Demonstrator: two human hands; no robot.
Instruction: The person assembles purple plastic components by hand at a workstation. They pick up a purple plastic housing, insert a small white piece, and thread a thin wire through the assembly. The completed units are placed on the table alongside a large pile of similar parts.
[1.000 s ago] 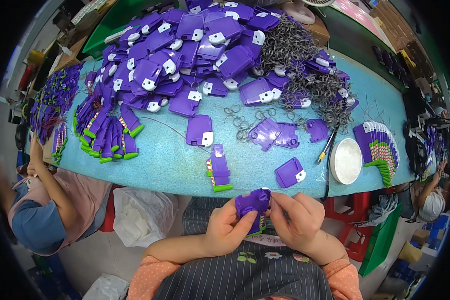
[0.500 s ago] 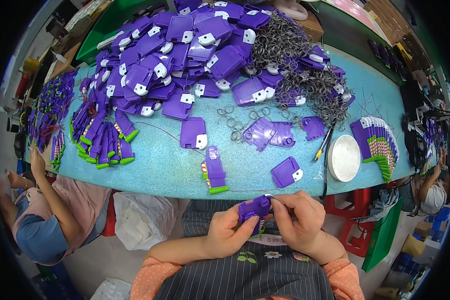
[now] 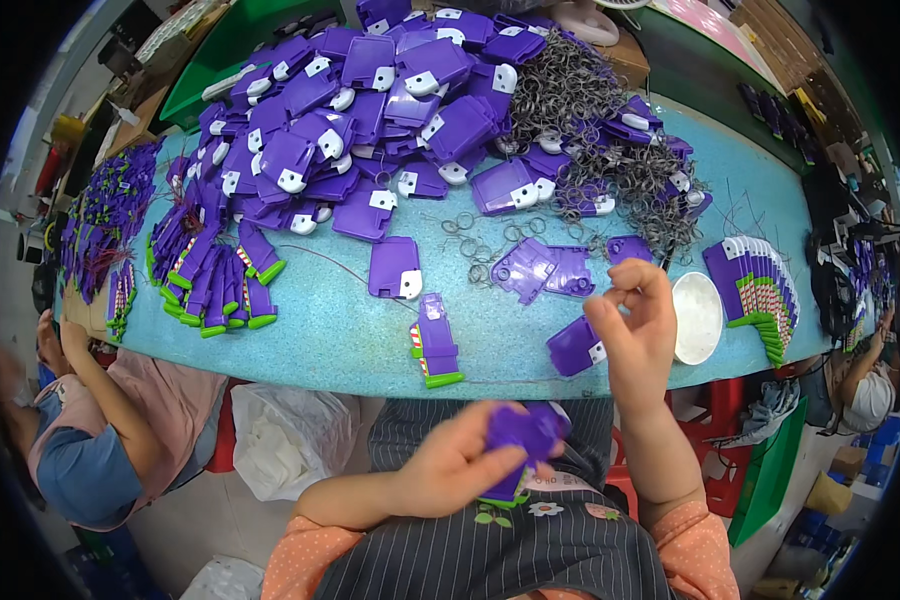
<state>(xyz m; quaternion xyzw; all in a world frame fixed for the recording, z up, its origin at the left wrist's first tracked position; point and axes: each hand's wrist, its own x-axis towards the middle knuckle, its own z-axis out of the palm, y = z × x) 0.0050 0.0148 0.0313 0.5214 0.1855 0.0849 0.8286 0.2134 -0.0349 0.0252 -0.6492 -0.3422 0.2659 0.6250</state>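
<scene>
My left hand point(image 3: 450, 462) is closed around a purple plastic part point(image 3: 526, 430) with a green end, held in front of my apron below the table edge; motion blurs it. Raised over the table's near edge, my right hand point(image 3: 642, 335) has bent fingers with the thumb apart, and nothing shows between them. It partly covers a purple plate with a white corner point(image 3: 573, 345). Further left on the table lie an assembled purple piece with a green end point(image 3: 436, 340) and another white-cornered purple plate point(image 3: 394, 266).
Purple shells point(image 3: 320, 130) are heaped at the back, beside a tangle of metal rings point(image 3: 570, 95). A round white dish point(image 3: 697, 318) stands right of my right hand, before a fanned row of finished pieces point(image 3: 755, 295). Green-ended pieces point(image 3: 215, 280) lie left. Another person's arm point(image 3: 115, 395) is at far left.
My right hand has let go of the purple part and moved up and right over the table. My left hand still holds the part, now turned differently.
</scene>
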